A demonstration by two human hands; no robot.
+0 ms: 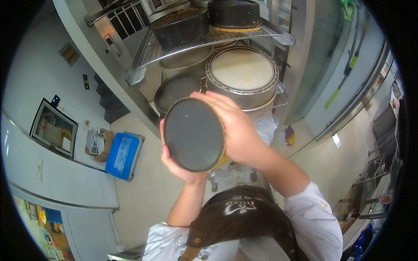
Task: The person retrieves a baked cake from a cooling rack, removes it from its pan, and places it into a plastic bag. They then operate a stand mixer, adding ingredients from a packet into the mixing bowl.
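Note:
Between my hands, in front of the rack, is a round dark metal cake-pan base (195,135), its flat side turned toward me. A browned crumb edge and a bit of yellow sponge cake (222,161) show at its right and lower right. My left hand (183,169) supports it from the left and underneath. My right hand (232,125) is pressed around its upper right side. Just beyond lie a dark round pan (178,89) and a larger upturned pan (242,70) with a pale base, both on the lower shelf.
Dark cake pans (181,27) stand on an upper wire shelf (196,42) that juts out toward me. On the floor at left are a blue crate (122,155) and a cardboard box (106,146). A glass partition (329,65) rises at right.

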